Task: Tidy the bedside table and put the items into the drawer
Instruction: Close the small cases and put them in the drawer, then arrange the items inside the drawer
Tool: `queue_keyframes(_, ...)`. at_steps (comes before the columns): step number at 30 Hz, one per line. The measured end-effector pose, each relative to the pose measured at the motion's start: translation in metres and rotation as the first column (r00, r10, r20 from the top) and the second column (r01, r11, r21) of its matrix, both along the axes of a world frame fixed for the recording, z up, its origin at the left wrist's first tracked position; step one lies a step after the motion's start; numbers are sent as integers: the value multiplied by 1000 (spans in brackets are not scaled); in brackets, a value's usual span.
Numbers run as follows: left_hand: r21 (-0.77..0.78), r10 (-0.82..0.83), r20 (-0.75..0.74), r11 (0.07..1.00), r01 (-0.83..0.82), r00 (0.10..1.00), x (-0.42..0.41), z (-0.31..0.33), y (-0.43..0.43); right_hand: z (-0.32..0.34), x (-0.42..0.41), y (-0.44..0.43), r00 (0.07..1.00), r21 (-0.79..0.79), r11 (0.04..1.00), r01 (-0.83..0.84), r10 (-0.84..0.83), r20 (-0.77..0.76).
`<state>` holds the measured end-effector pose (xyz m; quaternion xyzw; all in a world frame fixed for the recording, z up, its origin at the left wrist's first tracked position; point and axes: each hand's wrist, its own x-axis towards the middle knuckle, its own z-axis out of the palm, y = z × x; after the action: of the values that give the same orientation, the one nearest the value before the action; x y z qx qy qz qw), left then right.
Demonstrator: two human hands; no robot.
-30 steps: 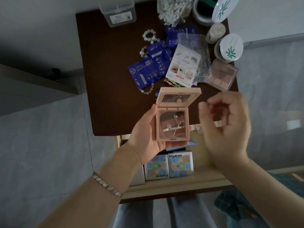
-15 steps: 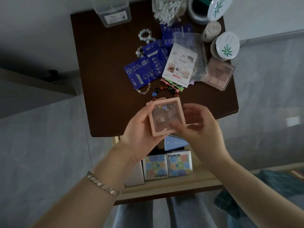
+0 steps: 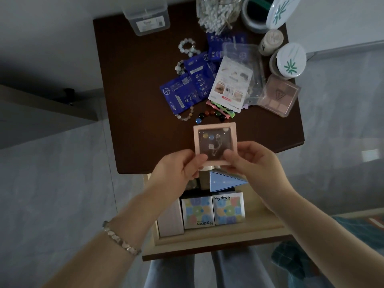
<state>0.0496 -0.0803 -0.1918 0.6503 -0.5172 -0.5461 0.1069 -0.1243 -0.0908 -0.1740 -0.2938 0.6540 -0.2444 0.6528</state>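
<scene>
Dim light, pale grey marbled floor, plain wall, perhaps a grey ledge at left

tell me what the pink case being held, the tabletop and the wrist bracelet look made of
Pink jewelry case: probably a matte plastic frame with a clear window; its contents show through.
Tabletop: dark brown wood or laminate, smooth, low sheen; no grain visible.
Wrist bracelet: pale flat links with a soft shine, perhaps metal or shell; too small to tell.
</scene>
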Motion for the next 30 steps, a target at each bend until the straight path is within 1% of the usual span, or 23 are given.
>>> queue_keyframes(1, 15, -35, 59, 999, 34, 998, 2, -3, 5, -2, 0, 1, 997, 8, 998, -62, 63, -41)
queue_keyframes(2, 50, -94, 133, 995, 88, 987, 4, -6, 11, -6, 0, 3, 980, 28, 987, -161, 163, -117)
queue_keyframes(3, 110, -159, 199, 984, 139, 967, 8, -13, 19, -12, 2, 6, 934, 79, 956, -281, 292, -205)
queue_keyframes(4, 188, -196, 232, 970, 154, 953, 11, -20, 26, -19, 3, 10, 867, 154, 907, -392, 420, -268)
queue_keyframes(5, 270, -183, 231, 956, 117, 956, 16, -27, 34, -28, 6, 16, 803, 233, 853, -468, 520, -290)
queue_keyframes(6, 348, -107, 204, 937, 30, 973, 20, -34, 41, -39, 8, 22, 756, 295, 806, -513, 587, -290)
queue_keyframes(7, 410, 13, 177, 908, -86, 984, 24, -40, 45, -50, 11, 29, 727, 340, 775, -533, 625, -284)
queue_keyframes(8, 453, 138, 164, 869, -199, 977, 29, -46, 50, -63, 16, 37, 711, 372, 758, -536, 643, -285)
queue_keyframes(10, 502, 335, 182, 776, -380, 924, 36, -53, 57, -88, 26, 50, 711, 416, 769, -486, 624, -324)
queue_keyframes(11, 510, 393, 203, 740, -439, 897, 40, -56, 60, -99, 32, 55, 714, 426, 783, -454, 605, -352)
queue_keyframes(12, 513, 414, 218, 722, -465, 884, 43, -59, 63, -110, 38, 59, 721, 432, 800, -417, 580, -379)
queue_keyframes(15, 521, 433, 214, 708, -477, 876, 49, -59, 70, -132, 56, 69, 755, 451, 841, -299, 497, -427)
queue_keyframes(17, 520, 437, 199, 711, -473, 877, 50, -59, 70, -141, 67, 73, 742, 450, 853, -266, 479, -469)
queue_keyframes(19, 515, 423, 185, 727, -454, 887, 52, -60, 69, -147, 80, 80, 699, 455, 836, -307, 523, -489)
queue_keyframes(21, 506, 409, 169, 745, -435, 897, 53, -61, 67, -151, 92, 88, 639, 492, 783, -381, 607, -472)
queue_keyframes(25, 492, 440, 126, 750, -441, 889, 56, -57, 60, -157, 96, 93, 554, 543, 716, -438, 691, -464)
queue_keyframes(27, 480, 438, 117, 761, -436, 892, 56, -55, 56, -158, 91, 91, 550, 557, 685, -469, 720, -423)
queue_keyframes(28, 468, 441, 111, 767, -438, 891, 56, -53, 55, -159, 90, 90, 564, 557, 675, -484, 727, -392)
queue_keyframes(30, 444, 445, 102, 780, -441, 890, 56, -50, 51, -161, 87, 89, 636, 548, 684, -482, 703, -318)
